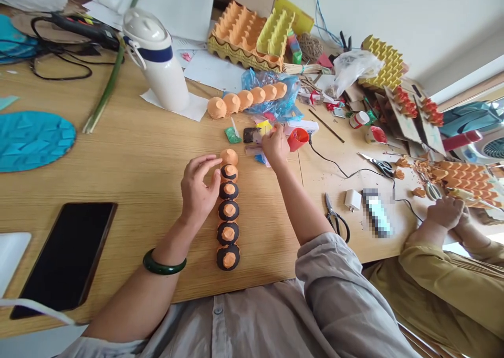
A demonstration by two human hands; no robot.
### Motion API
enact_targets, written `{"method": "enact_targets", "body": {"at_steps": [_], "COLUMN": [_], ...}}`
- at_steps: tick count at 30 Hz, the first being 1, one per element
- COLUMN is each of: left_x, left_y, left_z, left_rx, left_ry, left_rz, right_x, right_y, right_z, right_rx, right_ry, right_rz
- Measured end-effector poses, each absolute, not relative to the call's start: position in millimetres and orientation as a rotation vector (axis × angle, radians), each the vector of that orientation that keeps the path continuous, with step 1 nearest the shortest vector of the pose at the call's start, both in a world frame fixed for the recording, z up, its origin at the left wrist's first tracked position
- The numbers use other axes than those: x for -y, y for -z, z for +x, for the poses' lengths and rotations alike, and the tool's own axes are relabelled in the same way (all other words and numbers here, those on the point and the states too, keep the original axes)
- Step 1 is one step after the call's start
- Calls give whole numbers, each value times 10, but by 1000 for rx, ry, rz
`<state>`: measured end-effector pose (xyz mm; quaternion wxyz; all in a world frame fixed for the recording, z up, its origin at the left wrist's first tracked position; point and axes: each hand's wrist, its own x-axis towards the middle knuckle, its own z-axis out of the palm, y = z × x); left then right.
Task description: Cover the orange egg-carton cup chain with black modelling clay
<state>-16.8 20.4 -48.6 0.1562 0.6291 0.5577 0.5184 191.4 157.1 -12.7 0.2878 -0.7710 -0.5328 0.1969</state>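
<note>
A row of orange egg-carton cups (229, 190) lies on the wooden table; the lower ones carry black rings with orange centres, while the topmost cup is plain orange. My left hand (199, 187) is beside the upper cups, fingers curved and apart, fingertips near the topmost cup. My right hand (275, 145) is at the small paint packets, its fingers pinched together; whatever they hold is too small to make out. A dark stained packet (252, 135) lies just left of it, and a red cup (298, 138) stands to its right.
A plain orange cup row (246, 101) lies behind on blue plastic. A white thermos (155, 59) stands back left, a black phone (65, 255) front left. Scissors (336, 219), a charger (353, 200) and another person's hands (447, 213) are at right. Egg trays (244, 32) sit at the back.
</note>
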Motion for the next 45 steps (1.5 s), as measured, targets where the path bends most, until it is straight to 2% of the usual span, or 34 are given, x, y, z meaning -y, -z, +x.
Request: {"method": "enact_targets", "body": {"at_steps": [7, 10, 13, 16, 20, 25, 31, 37, 45], "left_x": [-123, -75, -20, 7, -6, -19, -11, -1, 4], "left_y": [301, 246, 210, 194, 171, 127, 111, 113, 184], "left_z": [-119, -62, 29, 109, 129, 71, 54, 60, 53], "left_rx": [-1573, -1457, -1263, -1071, -1113, -1202, -1243, -1247, -1242], "left_ry": [-1436, -1424, -1404, -1363, -1342, -1300, -1284, -1298, -1269], "left_rz": [1631, 1711, 1613, 1262, 1119, 1207, 1183, 1235, 1270], "right_x": [-1330, -917, -473, -152, 18, 14, -12, 18, -3], "right_y": [274, 312, 336, 349, 384, 441, 472, 436, 483], "right_z": [2048, 1954, 1757, 1577, 1487, 1516, 1532, 1510, 1499], "right_rx": [1185, 1193, 1256, 1430, 1585, 1534, 1565, 1378, 1279], "right_ry": [-761, -694, -626, -600, -679, -794, -740, -950, -1042], "right_rz": [-1560, -1387, -1287, -1207, -1092, -1115, -1132, -1094, -1142]}}
